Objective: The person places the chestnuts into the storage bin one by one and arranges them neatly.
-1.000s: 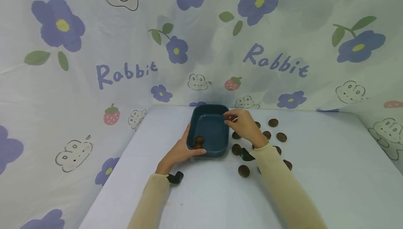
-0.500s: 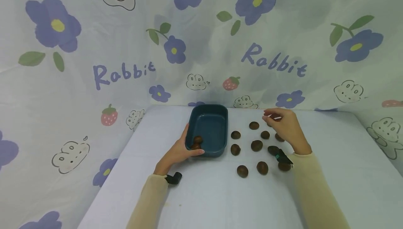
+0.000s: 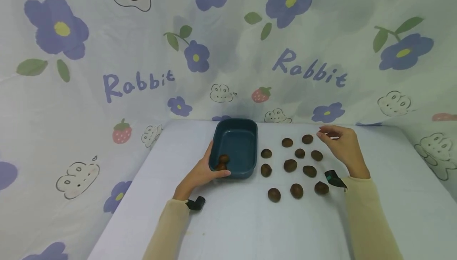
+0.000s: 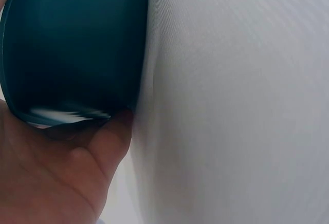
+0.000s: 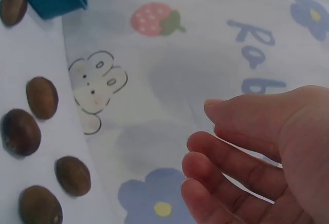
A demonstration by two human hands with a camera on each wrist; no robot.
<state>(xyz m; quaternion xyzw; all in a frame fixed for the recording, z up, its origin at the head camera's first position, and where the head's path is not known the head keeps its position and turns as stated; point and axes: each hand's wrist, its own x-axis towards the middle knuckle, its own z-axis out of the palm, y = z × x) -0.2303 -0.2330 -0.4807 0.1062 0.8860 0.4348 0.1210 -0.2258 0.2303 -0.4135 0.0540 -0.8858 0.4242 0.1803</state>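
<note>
My left hand (image 3: 205,170) grips the near left corner of a dark teal rectangular tub (image 3: 238,149). Its thumb lies over the near rim, and its fingers are along the left wall, partly hidden. In the left wrist view the tub's outer wall (image 4: 77,44) fills the upper left above my hand (image 4: 56,172). Two brown chestnuts (image 3: 223,158) lie in the tub's near left corner. My right hand (image 3: 340,145) hovers right of the loose chestnuts, nearest the far one (image 3: 307,139). In the right wrist view that hand (image 5: 257,157) holds nothing; thumb and fingertips are apart, fingers loosely bent.
Several loose chestnuts (image 3: 290,165) are spread on the white table (image 3: 235,220) right of the tub. A patterned cloth (image 3: 239,45) with flowers and rabbits hangs close behind the table's far edge and along both sides.
My right hand has moved from the tub's right rim to the right, past the loose chestnuts, uncovering them. The left hand keeps its hold on the tub. The head view has shifted slightly.
</note>
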